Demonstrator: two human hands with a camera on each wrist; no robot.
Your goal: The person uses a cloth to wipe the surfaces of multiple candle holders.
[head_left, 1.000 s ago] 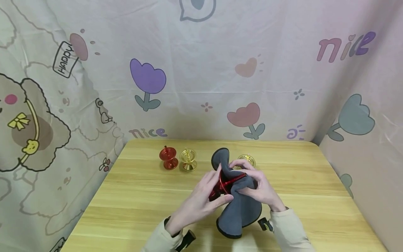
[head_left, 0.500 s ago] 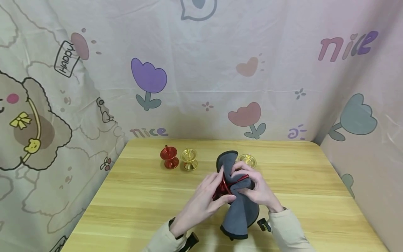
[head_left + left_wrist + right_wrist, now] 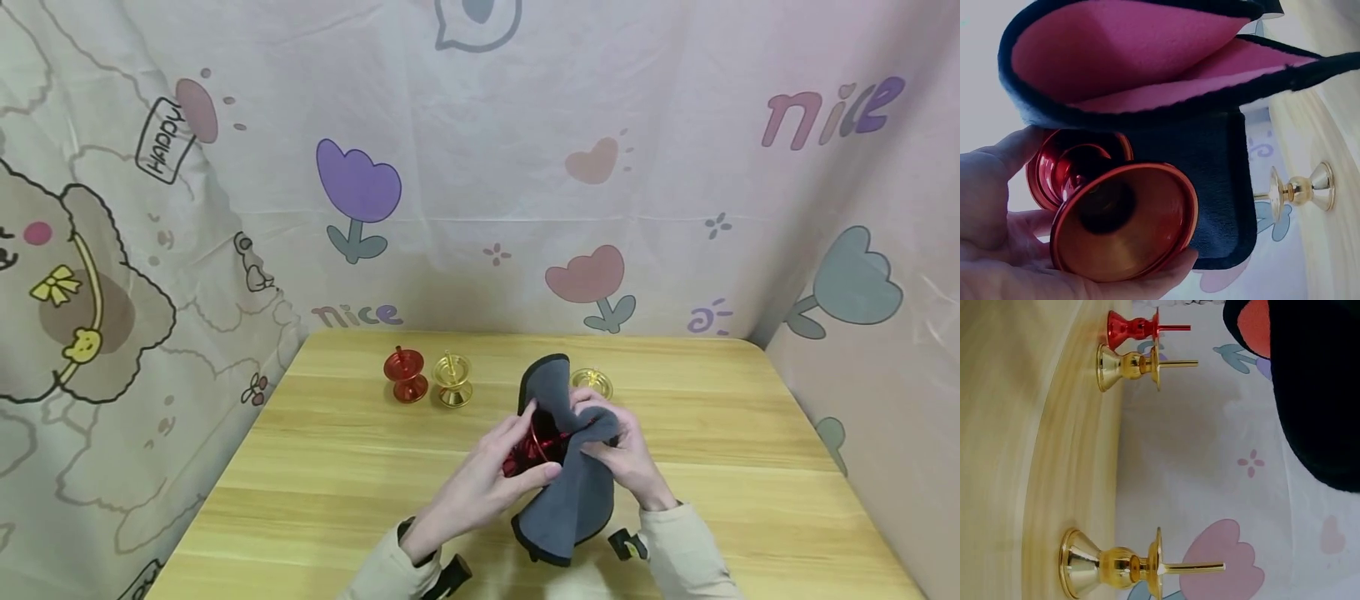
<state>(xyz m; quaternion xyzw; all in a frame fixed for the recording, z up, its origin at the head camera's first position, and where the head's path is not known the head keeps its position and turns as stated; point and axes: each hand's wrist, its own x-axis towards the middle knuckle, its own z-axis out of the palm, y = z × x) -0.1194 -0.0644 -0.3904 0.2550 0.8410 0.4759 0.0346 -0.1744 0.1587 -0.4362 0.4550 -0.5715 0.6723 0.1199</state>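
My left hand (image 3: 474,483) holds a red metal candle holder (image 3: 522,454) tipped on its side above the table. In the left wrist view, the holder's hollow base (image 3: 1147,250) faces the camera, with fingers and thumb around it. A cloth, grey on one side with black edging (image 3: 566,508) and pink on the other (image 3: 1129,50), drapes over the holder's spike end. My right hand (image 3: 628,454) pinches the folded cloth around the spike, which is mostly covered. The right hand is not visible in the right wrist view, where part of the cloth (image 3: 1322,394) shows.
A second red candle holder (image 3: 406,375) and a gold one (image 3: 453,380) stand upright side by side at the table's back left. Another gold candle holder (image 3: 592,382) stands behind my right hand. A printed curtain (image 3: 465,167) hangs behind the wooden table (image 3: 322,500).
The red spike, which stuck out past the cloth earlier, is now mostly covered by it. My right hand has shifted slightly right, and the cloth's folds have changed shape. My left hand keeps its hold.
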